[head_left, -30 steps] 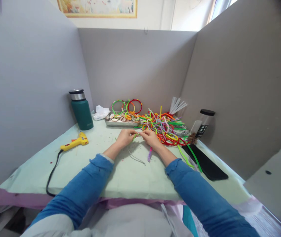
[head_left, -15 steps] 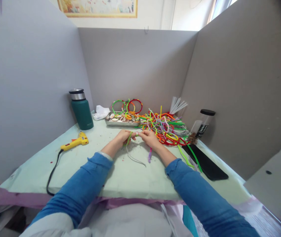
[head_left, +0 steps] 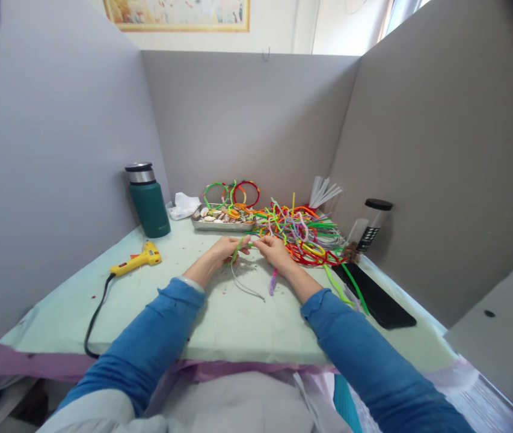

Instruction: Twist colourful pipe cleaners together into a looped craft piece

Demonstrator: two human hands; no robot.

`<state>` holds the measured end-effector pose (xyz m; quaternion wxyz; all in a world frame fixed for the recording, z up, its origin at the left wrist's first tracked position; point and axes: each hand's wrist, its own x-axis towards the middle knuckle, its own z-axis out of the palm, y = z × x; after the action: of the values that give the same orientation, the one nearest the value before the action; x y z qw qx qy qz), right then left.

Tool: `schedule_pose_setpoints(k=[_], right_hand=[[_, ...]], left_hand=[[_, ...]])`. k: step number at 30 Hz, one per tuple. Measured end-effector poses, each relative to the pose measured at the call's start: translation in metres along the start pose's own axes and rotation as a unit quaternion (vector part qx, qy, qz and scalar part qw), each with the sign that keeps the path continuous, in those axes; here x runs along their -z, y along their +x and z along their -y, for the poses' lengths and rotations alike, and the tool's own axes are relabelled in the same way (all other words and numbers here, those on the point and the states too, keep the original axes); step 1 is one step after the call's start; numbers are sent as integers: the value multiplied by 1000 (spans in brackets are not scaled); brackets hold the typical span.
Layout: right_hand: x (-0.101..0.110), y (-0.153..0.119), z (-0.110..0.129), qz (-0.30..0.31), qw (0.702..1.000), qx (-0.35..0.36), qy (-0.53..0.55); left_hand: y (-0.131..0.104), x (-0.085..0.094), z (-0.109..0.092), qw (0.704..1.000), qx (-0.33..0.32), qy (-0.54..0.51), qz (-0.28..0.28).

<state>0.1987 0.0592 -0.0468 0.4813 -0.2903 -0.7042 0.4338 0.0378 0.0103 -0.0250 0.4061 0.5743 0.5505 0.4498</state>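
Observation:
My left hand point(head_left: 225, 249) is closed around a light green pipe cleaner point(head_left: 237, 249), above the middle of the table. A thin grey strand point(head_left: 243, 287) hangs from it and curves down onto the table cover. Close by on the right, my right hand point(head_left: 272, 249) pinches the other end of the green piece between thumb and fingertips. Beneath my right wrist a purple pipe cleaner point(head_left: 273, 282) pokes out; its upper part is hidden. The exact join between the fingers is too small to make out.
A yellow glue gun point(head_left: 138, 260) and green bottle point(head_left: 149, 204) stand left. Behind my hands are a metal tray point(head_left: 224, 226) of shells, coloured rings point(head_left: 246, 193) and a heap of pipe cleaners point(head_left: 304, 231). A black phone-like slab point(head_left: 380, 300) and clear jar point(head_left: 373, 224) lie right.
My fingertips have drawn slightly apart, and a little more of the green strand shows between them. Otherwise the hands and table things stay in place.

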Motion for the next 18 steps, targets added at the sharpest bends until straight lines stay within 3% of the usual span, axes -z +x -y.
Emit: schedule_pose_setpoints(k=[7, 14, 18], right_hand=[[1, 0, 1, -14, 1000, -8, -25], [0, 0, -1, -14, 999, -5, -31], [1, 0, -2, -18, 999, -6, -39]], left_hand=[[3, -1, -6, 982, -156, 19, -102], [7, 7, -3, 983, -123, -109, -84], [8, 7, 1, 991, -97, -51, -76]])
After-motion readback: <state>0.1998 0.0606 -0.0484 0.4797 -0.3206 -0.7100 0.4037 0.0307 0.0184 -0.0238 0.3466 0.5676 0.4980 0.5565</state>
